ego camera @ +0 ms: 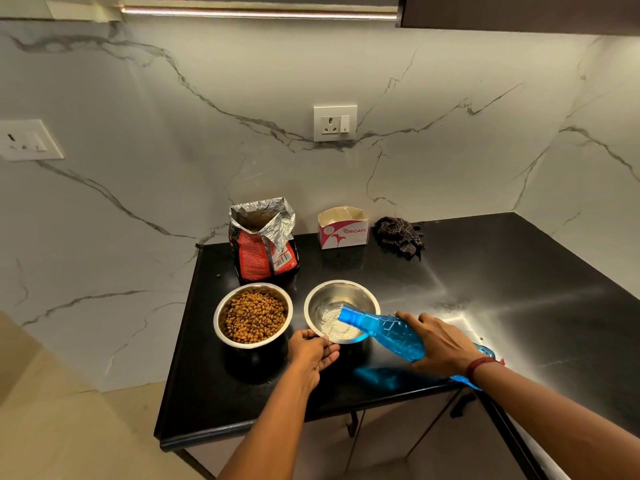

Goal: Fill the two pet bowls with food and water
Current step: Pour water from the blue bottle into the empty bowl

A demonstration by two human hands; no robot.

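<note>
Two steel bowls stand side by side on the black counter (485, 278). The left bowl (221, 306) is full of brown kibble (254, 317). The right bowl (360, 294) has water swirling in its bottom. My right hand (440, 344) grips a blue plastic bottle (384, 329), tipped with its open neck over the right bowl's rim, pouring. My left hand (311, 351) holds the near rim of the right bowl with thumb and fingers.
An open red and silver pet food bag (263, 244) stands behind the left bowl. A small open cardboard box (343, 228) and a crumpled dark cloth (400, 233) sit by the marble wall. A stray kibble (218, 275) lies at the counter's left edge.
</note>
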